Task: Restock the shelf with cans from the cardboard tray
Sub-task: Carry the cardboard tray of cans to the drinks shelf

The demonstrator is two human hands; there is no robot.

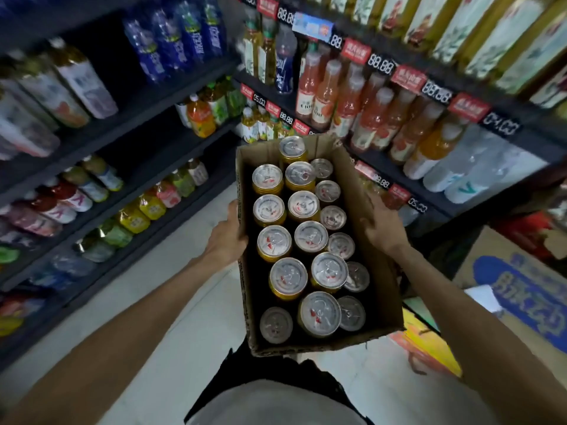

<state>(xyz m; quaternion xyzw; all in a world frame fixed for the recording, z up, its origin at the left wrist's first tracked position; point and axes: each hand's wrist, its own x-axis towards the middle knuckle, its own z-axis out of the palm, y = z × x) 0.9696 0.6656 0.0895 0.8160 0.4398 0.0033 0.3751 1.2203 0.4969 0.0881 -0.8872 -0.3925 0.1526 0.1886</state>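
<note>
A brown cardboard tray [376, 262] is held in mid-air in front of me, above the floor. It holds several yellow cans [303, 205] with silver pull-tab lids, standing upright in three rows. My left hand [225, 237] grips the tray's left wall. My right hand [383, 228] clasps its right wall. Dark shelves [171, 96] stocked with bottled drinks run along the left and across the back right.
Price tags line the shelf edges [380, 64] on the right. A cardboard box with blue print [521, 286] stands on the floor at right, with yellow packaging [429, 342] beside it. The pale floor [171, 302] runs between the shelves.
</note>
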